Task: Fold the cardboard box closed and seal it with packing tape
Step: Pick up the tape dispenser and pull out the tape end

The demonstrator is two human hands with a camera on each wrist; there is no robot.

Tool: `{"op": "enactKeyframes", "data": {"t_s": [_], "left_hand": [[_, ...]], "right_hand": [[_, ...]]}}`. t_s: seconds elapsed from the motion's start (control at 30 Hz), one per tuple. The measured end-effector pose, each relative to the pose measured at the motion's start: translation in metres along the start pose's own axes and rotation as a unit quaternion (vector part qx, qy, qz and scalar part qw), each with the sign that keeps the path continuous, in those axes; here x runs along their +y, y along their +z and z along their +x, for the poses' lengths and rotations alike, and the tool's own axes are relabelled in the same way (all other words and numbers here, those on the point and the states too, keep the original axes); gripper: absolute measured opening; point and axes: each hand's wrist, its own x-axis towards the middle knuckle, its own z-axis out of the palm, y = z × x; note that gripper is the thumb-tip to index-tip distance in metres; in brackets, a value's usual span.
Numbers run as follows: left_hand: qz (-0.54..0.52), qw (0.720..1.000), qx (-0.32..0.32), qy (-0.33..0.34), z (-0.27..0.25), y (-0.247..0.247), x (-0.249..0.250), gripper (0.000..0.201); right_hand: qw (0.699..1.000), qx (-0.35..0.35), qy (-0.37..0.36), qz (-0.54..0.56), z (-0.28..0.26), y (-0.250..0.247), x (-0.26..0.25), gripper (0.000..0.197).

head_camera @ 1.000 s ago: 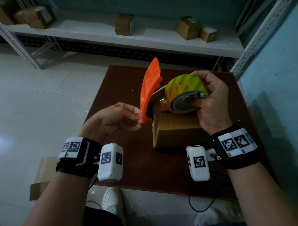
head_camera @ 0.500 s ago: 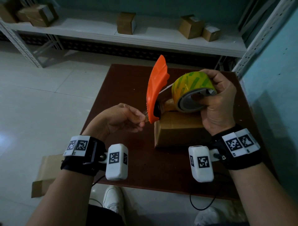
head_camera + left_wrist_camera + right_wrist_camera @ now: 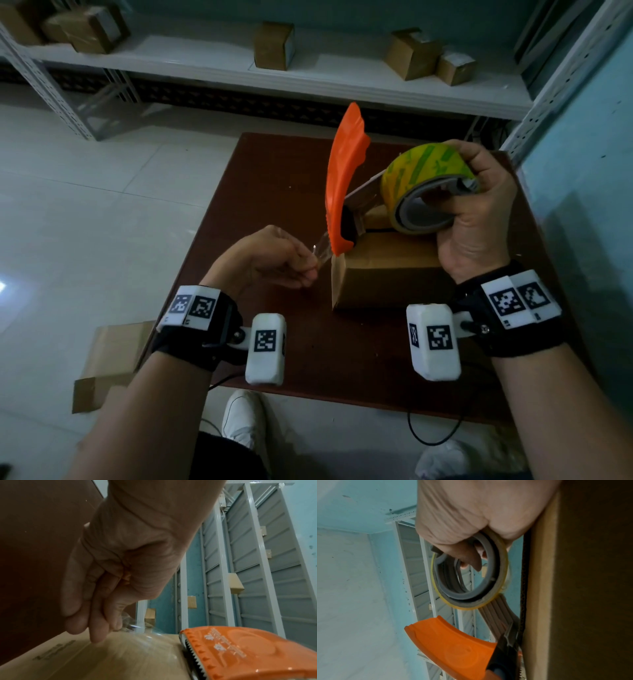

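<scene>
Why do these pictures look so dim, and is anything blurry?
Head view: dim and bluish, shelf lines bowed by the wide lens, tape dispenser sharp. Left wrist view: clear tape end glints, smeared over the cardboard box. Right wrist view: right hand soft, close to the lens.
</scene>
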Motion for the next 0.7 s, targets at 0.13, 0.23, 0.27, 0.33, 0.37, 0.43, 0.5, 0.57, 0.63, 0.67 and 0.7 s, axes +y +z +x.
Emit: {"op": "enactKeyframes", "data": {"t_s": [0.13,0.23,0.27,0.33,0.37,0.43,0.5,0.57,0.63,0.67,0.7], "left_hand": [[-0.016,1.0,-0.012,-0.022,0.003,0.012,0.002,0.015],[-0.03,0.998,-0.059,-0.022,0.006,0.019,0.002,0.02],[-0.038,0.996,-0.081,-0.024,0.007,0.018,0.002,0.023],[-0.062,0.991,-0.114,-0.029,0.006,0.013,0.0,0.021],[-0.075,0.99,-0.12,-0.029,0.005,0.01,-0.001,0.014],[-0.104,0.989,-0.105,-0.023,0.003,0.004,-0.003,0.021],[-0.114,0.99,-0.077,-0.018,0.005,0.0,-0.005,0.032],[-0.105,0.993,-0.059,-0.012,0.007,0.0,-0.006,0.034],[-0.099,0.994,-0.042,-0.014,0.007,0.004,-0.005,0.03],[-0.097,0.995,-0.035,-0.016,0.007,0.008,-0.005,0.023],[-0.096,0.995,-0.03,-0.017,0.007,0.011,-0.005,0.017]], "right_hand": [[1.0,0.0,0.003,-0.002,0.0,0.0,0.001,0.045],[1.0,0.005,0.006,0.007,-0.001,0.002,0.0,0.042],[1.0,0.006,0.007,0.008,-0.002,0.003,-0.001,0.042],[1.0,0.006,0.009,0.01,-0.002,0.004,-0.002,0.042],[1.0,0.008,0.011,0.014,-0.002,0.004,-0.003,0.043],[0.999,0.017,0.015,0.023,-0.001,0.004,-0.003,0.043],[0.999,0.022,0.018,0.026,0.0,0.004,-0.003,0.043],[0.999,0.021,0.019,0.021,0.001,0.004,-0.002,0.044],[1.0,0.017,0.02,0.014,0.0,0.004,-0.002,0.044],[1.0,0.015,0.019,0.013,0.0,0.004,-0.001,0.044],[1.0,0.013,0.018,0.012,-0.001,0.004,-0.001,0.044]]}}
